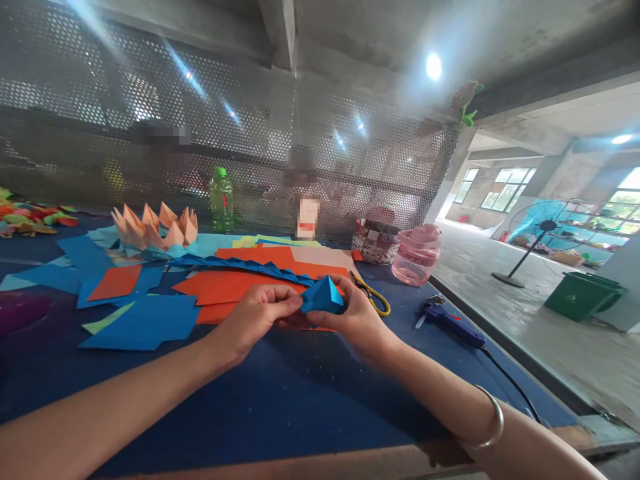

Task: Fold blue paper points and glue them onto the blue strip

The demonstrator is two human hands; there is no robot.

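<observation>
Status: one folded blue paper piece (323, 297) is in work, held above the worktop (280, 400), just over a stack of orange paper sheets (227, 285). It already has sharp creases and a pointed, pyramid-like shape. Left hand (255, 315) is half-closed, fingertips pinching the piece's left corner. Right hand (351, 319) is also partly curled, with thumb and fingers gripping its right side; neither hand is clenched or released. Done items in view: an orange folded paper flower (156, 227) on pale blue paper, and a long blue pleated paper strip (240, 267) lying across the orange sheets. Still flat: loose blue paper sheets (140, 321). Nearby: yellow-handled scissors (371, 298) just beside the right hand, and a blue hot glue gun (449, 321) further right, not touched. Any glue on the piece: cannot tell.
</observation>
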